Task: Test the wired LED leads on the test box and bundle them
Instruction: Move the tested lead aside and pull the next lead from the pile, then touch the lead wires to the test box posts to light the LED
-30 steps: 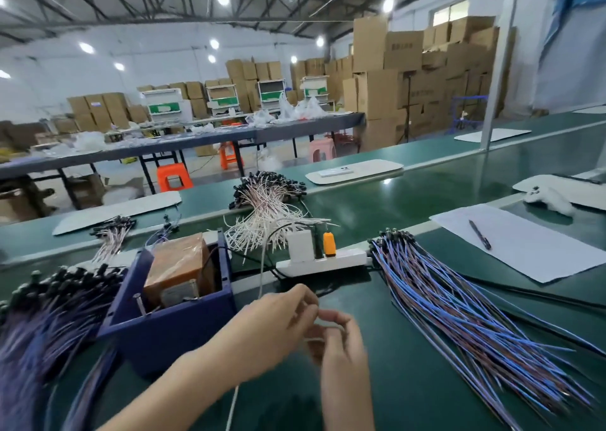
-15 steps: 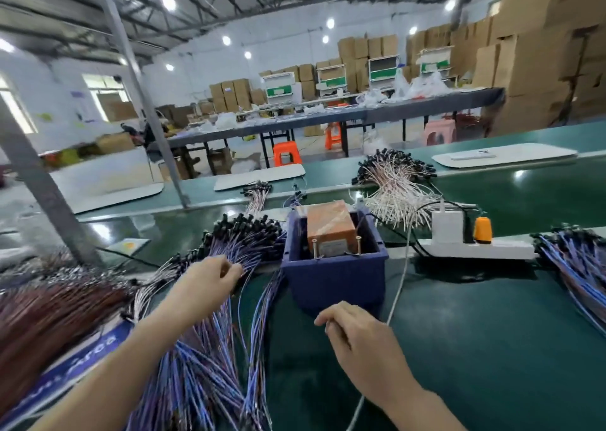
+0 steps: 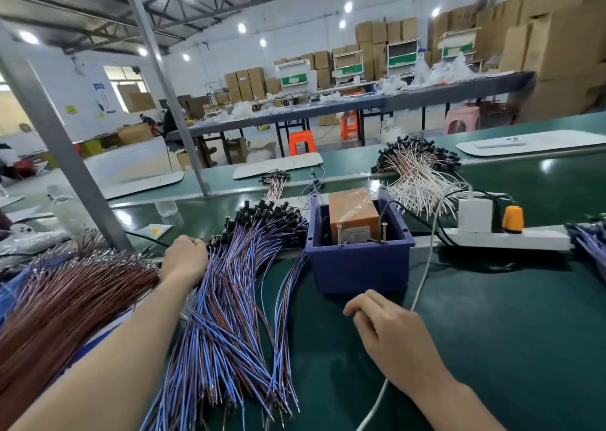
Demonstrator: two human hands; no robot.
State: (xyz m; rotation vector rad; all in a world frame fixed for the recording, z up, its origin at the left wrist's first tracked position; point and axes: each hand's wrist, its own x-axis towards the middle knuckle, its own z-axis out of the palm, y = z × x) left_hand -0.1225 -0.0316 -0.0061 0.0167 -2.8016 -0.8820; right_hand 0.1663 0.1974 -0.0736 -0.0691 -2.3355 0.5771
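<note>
Around: brown leads [image 3: 65,299] are heaped at the far left, white leads [image 3: 419,181] lie behind the test box [image 3: 360,266], and a power strip [image 3: 505,238] sits to its right.
In the way: a white cable [image 3: 423,266] runs down the worktop [image 3: 508,332] and under the right hand [image 3: 390,329].
LED leads [image 3: 229,299]: blue-violet, fanned just left of the test box.
Left hand [image 3: 185,258]: fingers curled in at the leads' black heads.
Right hand: just before the box, fingers loosely curled, knuckles up.
Hidden: both hands' fingertips are tucked under, so I cannot tell either hand's hold.
</note>
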